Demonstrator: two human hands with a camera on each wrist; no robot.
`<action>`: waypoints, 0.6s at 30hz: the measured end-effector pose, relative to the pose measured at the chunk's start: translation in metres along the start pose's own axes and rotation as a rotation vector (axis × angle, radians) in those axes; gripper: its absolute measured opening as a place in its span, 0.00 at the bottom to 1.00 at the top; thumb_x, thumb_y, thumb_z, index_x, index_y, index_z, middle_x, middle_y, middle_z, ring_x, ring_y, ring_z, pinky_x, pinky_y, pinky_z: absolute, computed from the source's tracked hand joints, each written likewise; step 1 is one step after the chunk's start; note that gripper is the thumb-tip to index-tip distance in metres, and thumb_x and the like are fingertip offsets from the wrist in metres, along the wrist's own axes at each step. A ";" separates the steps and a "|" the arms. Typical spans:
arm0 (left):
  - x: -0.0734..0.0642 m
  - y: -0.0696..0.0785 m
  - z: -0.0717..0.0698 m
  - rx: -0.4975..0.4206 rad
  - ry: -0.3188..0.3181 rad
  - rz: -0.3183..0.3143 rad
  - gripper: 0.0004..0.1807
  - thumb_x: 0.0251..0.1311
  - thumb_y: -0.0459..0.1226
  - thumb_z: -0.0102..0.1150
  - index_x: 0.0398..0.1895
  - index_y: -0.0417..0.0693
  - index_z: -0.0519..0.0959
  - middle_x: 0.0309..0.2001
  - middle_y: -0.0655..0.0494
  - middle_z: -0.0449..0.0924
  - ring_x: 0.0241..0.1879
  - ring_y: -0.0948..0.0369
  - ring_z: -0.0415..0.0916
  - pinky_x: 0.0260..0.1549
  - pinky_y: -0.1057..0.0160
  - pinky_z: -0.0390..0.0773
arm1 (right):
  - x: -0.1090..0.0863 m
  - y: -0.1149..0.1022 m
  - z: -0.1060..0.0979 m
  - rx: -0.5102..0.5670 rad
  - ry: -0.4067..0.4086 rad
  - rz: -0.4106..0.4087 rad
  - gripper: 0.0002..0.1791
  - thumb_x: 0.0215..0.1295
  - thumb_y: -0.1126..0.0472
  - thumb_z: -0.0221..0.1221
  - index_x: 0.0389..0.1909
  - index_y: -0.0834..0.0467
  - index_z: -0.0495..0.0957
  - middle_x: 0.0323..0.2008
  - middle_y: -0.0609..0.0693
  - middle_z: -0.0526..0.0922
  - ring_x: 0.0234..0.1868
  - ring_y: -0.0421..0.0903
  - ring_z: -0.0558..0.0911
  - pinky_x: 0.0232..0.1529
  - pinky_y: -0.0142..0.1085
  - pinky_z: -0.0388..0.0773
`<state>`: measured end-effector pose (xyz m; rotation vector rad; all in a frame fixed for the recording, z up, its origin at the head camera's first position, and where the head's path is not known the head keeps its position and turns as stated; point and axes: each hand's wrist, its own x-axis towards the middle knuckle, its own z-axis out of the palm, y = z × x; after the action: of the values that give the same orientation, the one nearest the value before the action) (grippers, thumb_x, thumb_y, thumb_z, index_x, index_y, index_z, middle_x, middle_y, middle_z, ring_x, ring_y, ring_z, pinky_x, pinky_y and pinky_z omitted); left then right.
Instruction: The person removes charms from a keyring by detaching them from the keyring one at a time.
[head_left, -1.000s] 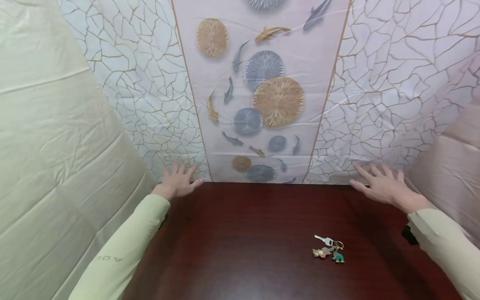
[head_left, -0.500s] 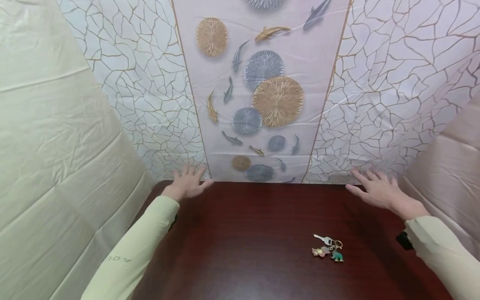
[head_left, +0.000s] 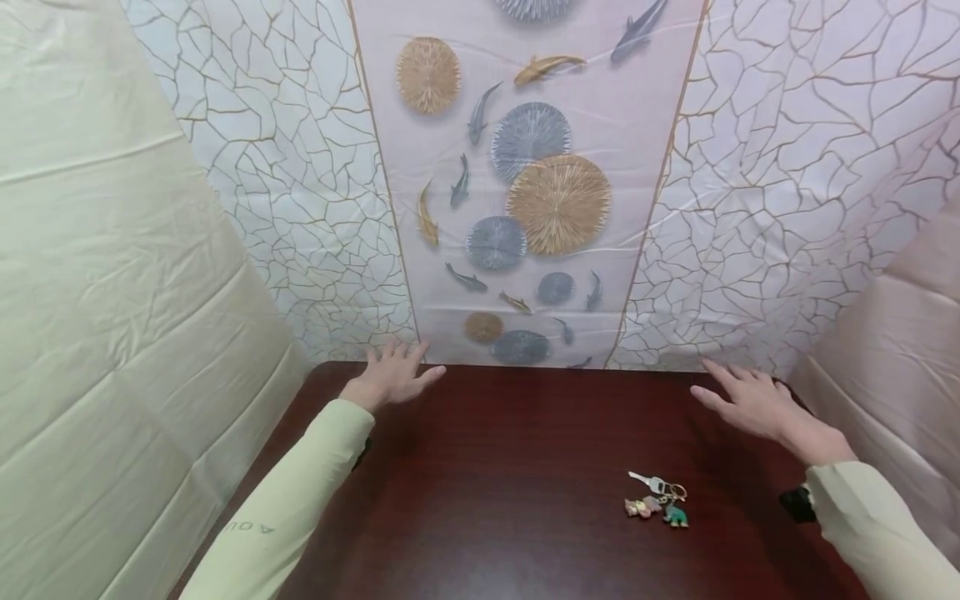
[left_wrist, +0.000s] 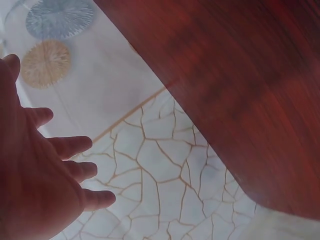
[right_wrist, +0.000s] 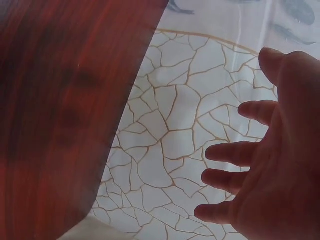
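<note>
My left hand (head_left: 390,377) hovers over the far left of the dark red wooden table (head_left: 495,467), fingers spread and holding nothing. Over the far right, my right hand (head_left: 757,407) is held out the same way, palm down with fingers apart. A silver key (head_left: 649,482) on a ring lies on the table, nearer to the right hand. On the same ring hang a teal elephant charm (head_left: 676,515) and a pink-and-yellow figure charm (head_left: 642,505). Both wrist views show spread fingers against the patterned cloth, past the table edge.
Behind the table hangs a cloth (head_left: 765,192) with gold crack lines and a central panel (head_left: 450,275) of fish and round motifs. Plain pale cloth (head_left: 150,333) closes off the left side, and another beige cloth (head_left: 892,350) the right.
The left hand has moved to the right, inward over the table. My right hand has shifted slightly left and nearer to me. The key and charms stay where they were.
</note>
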<state>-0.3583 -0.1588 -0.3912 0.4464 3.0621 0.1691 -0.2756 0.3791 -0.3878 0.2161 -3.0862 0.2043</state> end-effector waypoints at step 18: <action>0.009 0.031 0.020 -0.146 -0.018 0.022 0.43 0.67 0.68 0.29 0.78 0.57 0.48 0.76 0.44 0.53 0.77 0.41 0.43 0.69 0.30 0.45 | -0.016 -0.010 0.023 0.121 0.019 -0.088 0.38 0.71 0.41 0.52 0.67 0.69 0.63 0.60 0.78 0.68 0.59 0.79 0.66 0.54 0.68 0.66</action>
<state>-0.3573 -0.1242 -0.4074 0.4698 3.0007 0.3841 -0.2595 0.3682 -0.4104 0.3519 -3.0400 0.3876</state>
